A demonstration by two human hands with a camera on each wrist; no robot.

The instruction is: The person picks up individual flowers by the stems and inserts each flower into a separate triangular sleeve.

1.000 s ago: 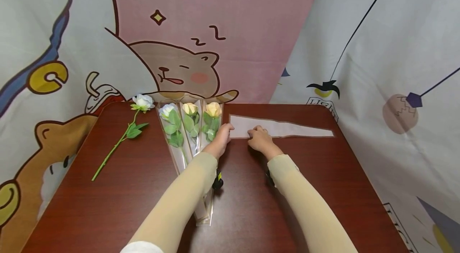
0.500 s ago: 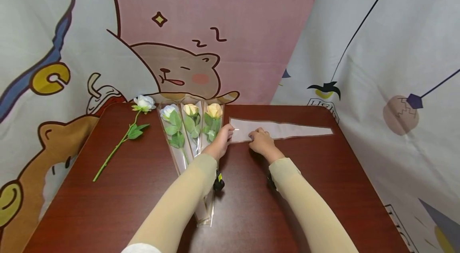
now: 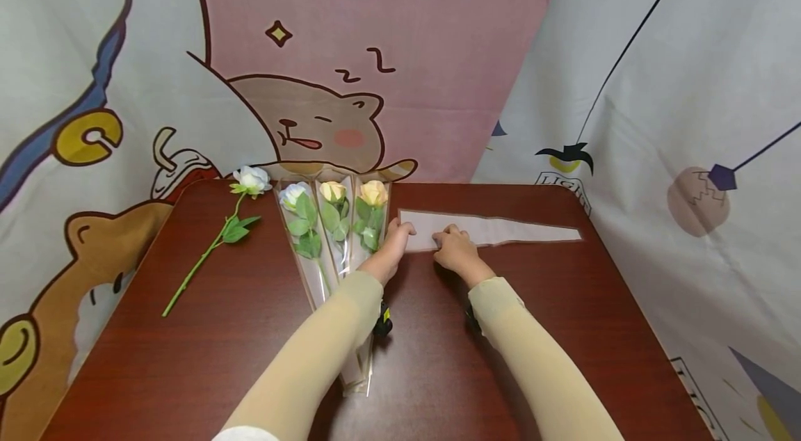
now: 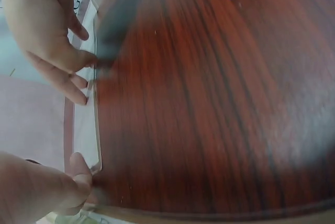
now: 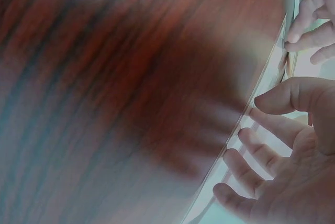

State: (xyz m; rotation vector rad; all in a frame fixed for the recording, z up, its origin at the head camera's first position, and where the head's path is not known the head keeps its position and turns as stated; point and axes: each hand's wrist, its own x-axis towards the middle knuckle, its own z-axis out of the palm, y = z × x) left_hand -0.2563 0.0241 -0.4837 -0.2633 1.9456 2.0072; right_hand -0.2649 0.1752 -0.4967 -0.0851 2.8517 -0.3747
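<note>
A long white flower sleeve with clear edges (image 3: pixel 532 229) lies flat across the back right of the table, its wide end to the left. My left hand (image 3: pixel 391 246) pinches that wide end at the corner between thumb and fingers; the left wrist view shows the thumb (image 4: pixel 79 165) over the edge. Close beside it, my right hand (image 3: pixel 458 250) rests on the sleeve, its fingers spread loosely. In the right wrist view, its thumb and index fingertips are right at the sleeve's near edge (image 5: pixel 273 69).
Three wrapped roses (image 3: pixel 334 215) fan out left of the sleeve, partly under the left forearm. Farther left lies an unwrapped white rose (image 3: pixel 250 181) with a green stem. A cartoon-printed cloth (image 3: pixel 450 79) hangs behind the brown table (image 3: pixel 250 364).
My left hand has shifted slightly right, with its thumb farther over the sleeve's wide end. The sleeve's narrow tip has moved slightly right and toward me. My right hand has hardly moved.
</note>
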